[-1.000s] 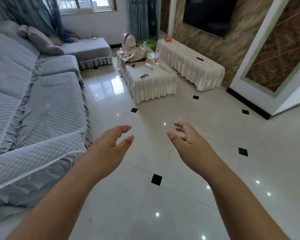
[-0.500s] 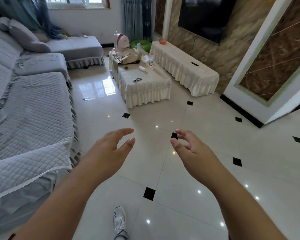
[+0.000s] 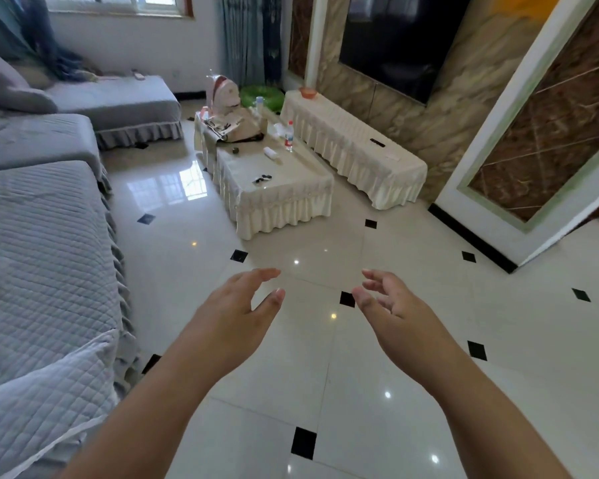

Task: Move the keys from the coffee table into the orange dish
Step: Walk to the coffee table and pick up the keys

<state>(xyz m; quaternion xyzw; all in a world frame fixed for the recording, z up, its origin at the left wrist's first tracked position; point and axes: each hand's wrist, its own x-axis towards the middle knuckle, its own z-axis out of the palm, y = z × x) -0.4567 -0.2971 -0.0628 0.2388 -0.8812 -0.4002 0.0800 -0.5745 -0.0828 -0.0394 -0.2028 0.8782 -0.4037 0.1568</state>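
Glossy cream floor tiles (image 3: 325, 375) with small black diamonds filling the room, a grey quilted sofa (image 3: 38, 257) running along the left, a dark TV screen (image 3: 402, 39) hanging on the marble wall at the right. Standing ahead in the middle: a low coffee table, its tabletop (image 3: 291, 181) draped in a cream frilled cloth. Lying on the near part of that tabletop, the keys (image 3: 262, 178), a small dark bunch, apart from everything else. Sitting farther back on the same tabletop: a water bottle (image 3: 288, 135) standing upright, a small white item (image 3: 270, 153) beside it, a beige bag (image 3: 237, 127) at the far end. Running along the wall to the right, a long bench (image 3: 357, 146) under a matching cloth, with the orange dish (image 3: 308, 92) resting at its far end, well apart from the keys. Reaching forward over the floor in the foreground, well short of the table, left hand (image 3: 237, 312) and right hand (image 3: 395, 311), both bare, palms turned toward each other, fingers loosely spread and slightly curled, holding nothing.
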